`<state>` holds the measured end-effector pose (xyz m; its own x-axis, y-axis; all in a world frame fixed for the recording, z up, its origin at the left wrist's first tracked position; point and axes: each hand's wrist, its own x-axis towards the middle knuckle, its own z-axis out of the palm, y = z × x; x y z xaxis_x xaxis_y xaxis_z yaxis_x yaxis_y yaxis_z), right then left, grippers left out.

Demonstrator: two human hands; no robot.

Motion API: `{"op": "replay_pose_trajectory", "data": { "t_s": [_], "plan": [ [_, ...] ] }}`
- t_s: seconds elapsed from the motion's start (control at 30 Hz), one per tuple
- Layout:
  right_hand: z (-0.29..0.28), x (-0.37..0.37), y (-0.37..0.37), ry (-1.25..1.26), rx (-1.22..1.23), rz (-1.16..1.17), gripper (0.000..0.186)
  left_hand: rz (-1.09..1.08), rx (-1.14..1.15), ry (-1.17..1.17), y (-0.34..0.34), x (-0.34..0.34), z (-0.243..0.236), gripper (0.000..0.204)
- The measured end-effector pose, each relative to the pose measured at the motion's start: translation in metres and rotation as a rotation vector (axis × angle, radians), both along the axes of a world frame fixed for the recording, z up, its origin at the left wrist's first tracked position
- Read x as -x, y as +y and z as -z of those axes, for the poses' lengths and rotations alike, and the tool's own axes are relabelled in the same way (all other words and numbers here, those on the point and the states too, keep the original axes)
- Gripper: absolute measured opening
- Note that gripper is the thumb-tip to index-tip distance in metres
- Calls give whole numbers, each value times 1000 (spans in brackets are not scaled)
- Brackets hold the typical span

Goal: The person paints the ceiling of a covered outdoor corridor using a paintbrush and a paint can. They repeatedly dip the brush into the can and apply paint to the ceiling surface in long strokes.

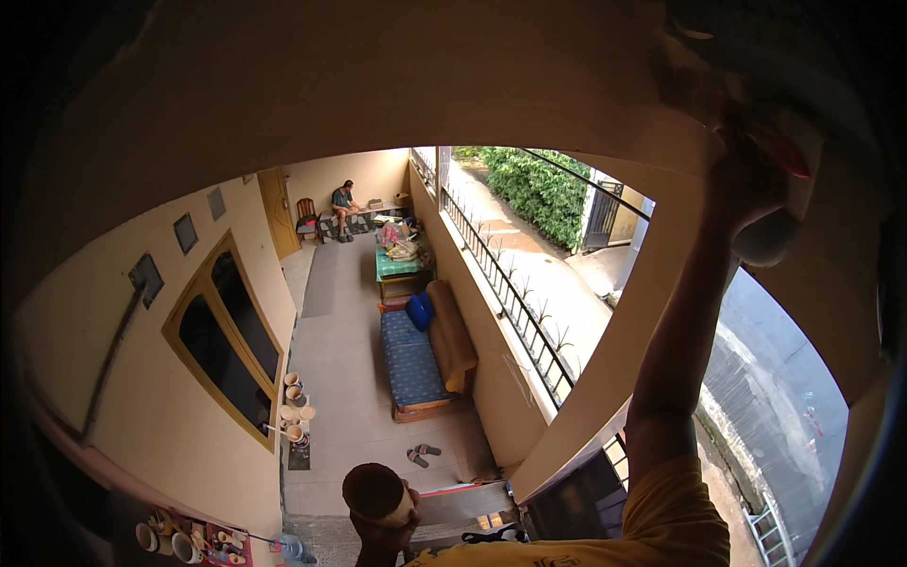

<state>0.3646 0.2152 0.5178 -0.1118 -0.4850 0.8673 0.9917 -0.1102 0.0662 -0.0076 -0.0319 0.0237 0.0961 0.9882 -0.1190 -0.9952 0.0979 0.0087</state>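
Note:
My left hand [385, 537] is closed around a round, pale-sided pot [376, 491], held low in front of me. Its open top looks dark brown inside. High at the right, my right arm stretches up to the beam and ceiling [567, 85]. There my right hand [746, 180] is closed on a tool with a red part [792, 158]; shadow and blur hide its exact kind. A grey rounded shape [763, 241] shows just below that hand, too dim to name.
Far below lies a tiled floor [331, 378] with sandals [423, 455] and a blue-cushioned bench [411, 354]. Several pots [295, 411] stand by the left wall. A spiked railing [510, 293] runs along the right. Another person [344, 203] sits at the far end. A ladder [770, 539] shows outside.

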Motion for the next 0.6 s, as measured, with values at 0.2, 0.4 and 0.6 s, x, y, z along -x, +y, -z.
{"op": "replay_pose_trajectory", "data": {
  "t_s": [0.2,0.4,0.6],
  "plan": [
    [2,145,-14,-358,-39,-820,17,-67,-1,105,-4,2,4,62],
    [50,295,-92,-795,18,-1071,34,-98,-30,39,-3,-4,1,58],
    [62,379,-120,-786,-8,-1771,33,-160,-39,26,-10,0,-2,57]
  ]
}}
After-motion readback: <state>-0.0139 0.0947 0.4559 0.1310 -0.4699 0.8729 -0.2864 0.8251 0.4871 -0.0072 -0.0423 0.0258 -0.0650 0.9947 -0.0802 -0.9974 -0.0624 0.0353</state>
